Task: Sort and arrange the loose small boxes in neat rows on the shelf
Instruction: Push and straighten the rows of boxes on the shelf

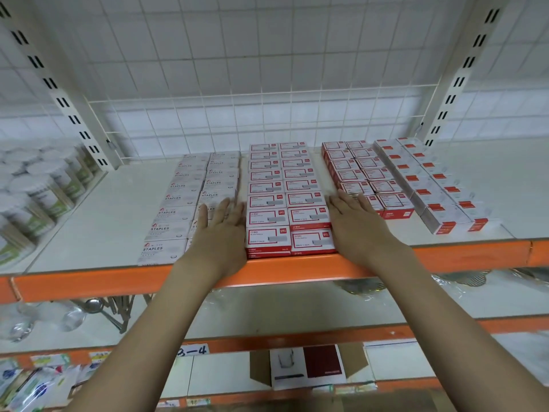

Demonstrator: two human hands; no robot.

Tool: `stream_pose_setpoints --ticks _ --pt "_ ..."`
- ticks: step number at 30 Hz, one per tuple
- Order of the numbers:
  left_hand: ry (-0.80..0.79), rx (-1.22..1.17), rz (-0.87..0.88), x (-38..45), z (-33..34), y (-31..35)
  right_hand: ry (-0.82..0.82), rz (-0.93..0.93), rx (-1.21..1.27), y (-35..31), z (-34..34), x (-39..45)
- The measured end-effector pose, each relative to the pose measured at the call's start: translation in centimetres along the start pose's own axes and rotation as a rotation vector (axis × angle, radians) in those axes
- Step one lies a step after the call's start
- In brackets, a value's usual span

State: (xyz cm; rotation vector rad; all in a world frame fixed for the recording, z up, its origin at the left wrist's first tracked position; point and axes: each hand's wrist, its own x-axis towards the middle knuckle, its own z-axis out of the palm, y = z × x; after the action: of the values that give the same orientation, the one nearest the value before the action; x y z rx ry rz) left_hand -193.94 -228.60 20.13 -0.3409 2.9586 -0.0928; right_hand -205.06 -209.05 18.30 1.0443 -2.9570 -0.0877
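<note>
Small boxes lie in rows on the white shelf [98,212]. In the middle runs a double row of red-and-white boxes [289,197] reaching the shelf's front edge. My left hand [221,230] lies flat with straight fingers against the left side of this block. My right hand [355,221], also flat and straight, presses against its right side. Left of my left hand lie two rows of white STAPLES boxes [181,209], partly hidden by that hand. Right of my right hand sits a shorter red block [362,176], then two rows of white boxes with red ends [430,185].
Clear tubs with white lids [35,188] crowd the shelf's left end. The orange front beam [297,269] edges the shelf. A wire grid [252,120] backs it. Lower shelves hold glassware [71,319], packets and an open carton [309,367].
</note>
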Motion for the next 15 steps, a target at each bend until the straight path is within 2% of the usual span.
stream_pose_setpoints --ticks 15 --pt "0.003 -0.037 -0.007 -0.64 -0.04 -0.48 -0.045 0.005 -0.022 0.08 -0.89 -0.02"
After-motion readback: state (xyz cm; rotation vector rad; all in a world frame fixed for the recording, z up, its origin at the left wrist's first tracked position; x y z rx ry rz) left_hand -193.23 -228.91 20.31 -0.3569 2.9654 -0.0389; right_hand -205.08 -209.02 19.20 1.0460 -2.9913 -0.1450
